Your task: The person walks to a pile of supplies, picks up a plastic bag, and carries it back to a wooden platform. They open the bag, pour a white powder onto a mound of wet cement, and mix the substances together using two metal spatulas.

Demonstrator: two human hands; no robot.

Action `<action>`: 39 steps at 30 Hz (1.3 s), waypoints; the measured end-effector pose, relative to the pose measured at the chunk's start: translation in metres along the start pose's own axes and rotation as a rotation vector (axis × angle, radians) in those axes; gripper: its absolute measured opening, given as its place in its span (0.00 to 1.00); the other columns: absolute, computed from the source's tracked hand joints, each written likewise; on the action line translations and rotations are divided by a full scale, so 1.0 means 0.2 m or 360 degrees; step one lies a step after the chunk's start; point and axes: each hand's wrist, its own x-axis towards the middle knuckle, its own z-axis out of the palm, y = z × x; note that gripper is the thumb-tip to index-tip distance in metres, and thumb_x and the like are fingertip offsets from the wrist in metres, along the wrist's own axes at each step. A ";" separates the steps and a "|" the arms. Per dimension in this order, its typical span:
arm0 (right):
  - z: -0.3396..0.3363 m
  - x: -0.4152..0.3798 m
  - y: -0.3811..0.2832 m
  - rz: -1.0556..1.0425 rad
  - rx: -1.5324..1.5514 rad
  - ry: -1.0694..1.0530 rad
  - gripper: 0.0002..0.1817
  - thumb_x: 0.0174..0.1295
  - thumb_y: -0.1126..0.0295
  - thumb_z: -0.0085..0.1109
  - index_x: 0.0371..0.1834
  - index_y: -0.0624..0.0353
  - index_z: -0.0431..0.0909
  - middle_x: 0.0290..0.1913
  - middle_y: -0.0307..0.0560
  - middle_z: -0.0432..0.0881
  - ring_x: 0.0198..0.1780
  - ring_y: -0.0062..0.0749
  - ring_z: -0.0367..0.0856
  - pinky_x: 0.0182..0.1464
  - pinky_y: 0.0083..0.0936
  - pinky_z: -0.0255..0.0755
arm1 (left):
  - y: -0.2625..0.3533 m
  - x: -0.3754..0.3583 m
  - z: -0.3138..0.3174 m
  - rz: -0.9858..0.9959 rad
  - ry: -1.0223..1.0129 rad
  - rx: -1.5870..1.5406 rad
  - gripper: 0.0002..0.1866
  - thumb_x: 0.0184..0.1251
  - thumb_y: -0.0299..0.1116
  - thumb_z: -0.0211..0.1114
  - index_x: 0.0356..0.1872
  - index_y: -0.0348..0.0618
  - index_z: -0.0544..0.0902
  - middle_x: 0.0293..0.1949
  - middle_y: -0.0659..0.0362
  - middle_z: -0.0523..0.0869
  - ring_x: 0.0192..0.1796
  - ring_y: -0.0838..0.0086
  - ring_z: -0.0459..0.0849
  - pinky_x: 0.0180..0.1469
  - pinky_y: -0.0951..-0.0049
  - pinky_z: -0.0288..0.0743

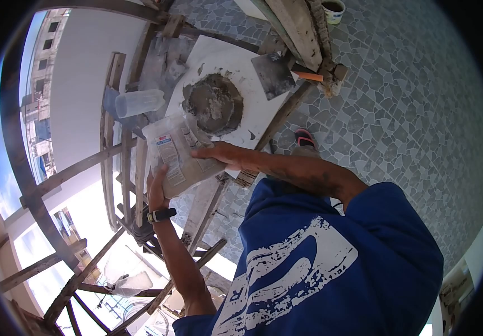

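Both my hands hold a clear plastic bag of grey powder (182,168) with printed labels on its side. My left hand (157,187), with a dark band on the wrist, grips its lower left side. On its right side, my right hand (224,155) is closed around the bag. The bag's upper end is beside a round mound of grey mix (213,106), which has paler powder in its middle and lies on a white board (208,53). Hazy dust hangs near the bag's mouth. A clear plastic bottle (139,103) lies just beyond the bag.
A dark flat blade (275,75) with an orange strip (309,75) rests at the board's right corner. Wooden beams (292,28) surround the board. A bucket (334,10) stands on the stone-patterned floor (393,84). At left, a wooden frame (23,151) borders a drop outside.
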 end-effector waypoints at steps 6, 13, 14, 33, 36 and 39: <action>0.01 -0.02 -0.03 0.0029 -0.0019 -0.0058 0.41 0.64 0.38 0.61 0.69 0.59 0.70 0.58 0.52 0.81 0.55 0.39 0.83 0.47 0.44 0.80 | 0.02 0.01 -0.05 0.0036 0.0027 0.0021 0.32 0.66 0.36 0.68 0.68 0.32 0.69 0.58 0.51 0.81 0.57 0.65 0.82 0.59 0.67 0.75; 0.07 -0.01 -0.08 0.0068 0.0095 0.0045 0.47 0.65 0.27 0.47 0.75 0.53 0.63 0.68 0.55 0.73 0.68 0.49 0.74 0.56 0.65 0.71 | -0.01 0.07 -0.08 0.0029 0.0022 -0.0002 0.32 0.67 0.35 0.67 0.69 0.33 0.68 0.58 0.51 0.80 0.58 0.65 0.81 0.59 0.67 0.75; 0.06 -0.01 -0.08 0.0075 0.0101 0.0047 0.47 0.65 0.27 0.47 0.75 0.52 0.63 0.68 0.54 0.73 0.68 0.49 0.74 0.57 0.65 0.71 | -0.01 0.07 -0.09 0.0009 0.0023 0.0010 0.32 0.67 0.35 0.67 0.68 0.33 0.69 0.58 0.51 0.80 0.58 0.65 0.81 0.59 0.66 0.75; 0.10 0.09 -0.16 0.0056 0.0131 0.0121 0.41 0.66 0.34 0.55 0.71 0.55 0.66 0.64 0.50 0.76 0.63 0.37 0.79 0.59 0.47 0.78 | 0.11 0.16 -0.12 -0.0062 -0.0020 0.0051 0.34 0.66 0.39 0.67 0.69 0.34 0.68 0.60 0.50 0.79 0.58 0.63 0.82 0.59 0.66 0.76; 0.08 0.14 -0.16 0.0020 0.0139 0.0083 0.41 0.66 0.35 0.55 0.71 0.56 0.67 0.64 0.51 0.76 0.64 0.37 0.78 0.62 0.43 0.77 | 0.10 0.19 -0.14 -0.0049 -0.0015 0.0059 0.34 0.67 0.40 0.67 0.70 0.34 0.68 0.60 0.50 0.79 0.59 0.63 0.81 0.60 0.65 0.76; 0.07 0.15 -0.17 -0.0027 0.0125 0.0060 0.40 0.67 0.35 0.55 0.70 0.57 0.68 0.64 0.51 0.77 0.64 0.36 0.78 0.64 0.39 0.76 | 0.10 0.22 -0.15 -0.0036 -0.0038 0.0029 0.34 0.67 0.39 0.67 0.70 0.34 0.67 0.61 0.50 0.79 0.60 0.63 0.81 0.61 0.64 0.75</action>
